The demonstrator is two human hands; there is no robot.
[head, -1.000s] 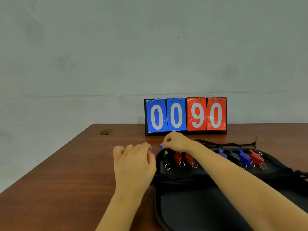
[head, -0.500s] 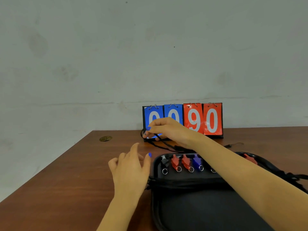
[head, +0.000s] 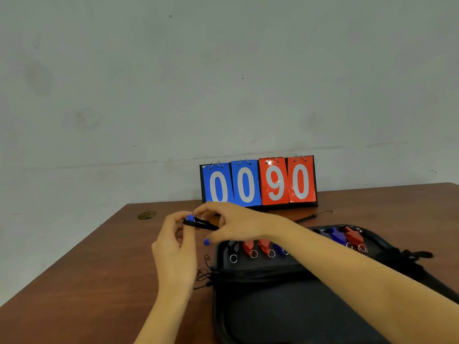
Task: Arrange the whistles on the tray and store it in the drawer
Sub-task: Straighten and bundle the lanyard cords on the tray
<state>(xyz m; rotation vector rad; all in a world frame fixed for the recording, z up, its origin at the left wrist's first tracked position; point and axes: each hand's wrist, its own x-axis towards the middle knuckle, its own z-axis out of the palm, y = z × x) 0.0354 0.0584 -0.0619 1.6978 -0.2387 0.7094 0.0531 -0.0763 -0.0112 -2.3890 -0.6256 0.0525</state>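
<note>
Both hands (head: 198, 232) around black, perhaps lanyard (head: 201, 223)

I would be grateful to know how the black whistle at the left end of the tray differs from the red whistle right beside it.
The black whistle is dark, the red whistle bright. The black whistle ends the row nearest the tray edge; the red whistle has neighbours both sides. Both lie with a metal ring toward the person.

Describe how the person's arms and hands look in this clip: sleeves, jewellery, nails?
Both forearms are bare to the frame edge, with no sleeves in view. No rings, watch or bracelets show on the left hand or the right hand. The visible fingernails are painted bright blue.
</note>
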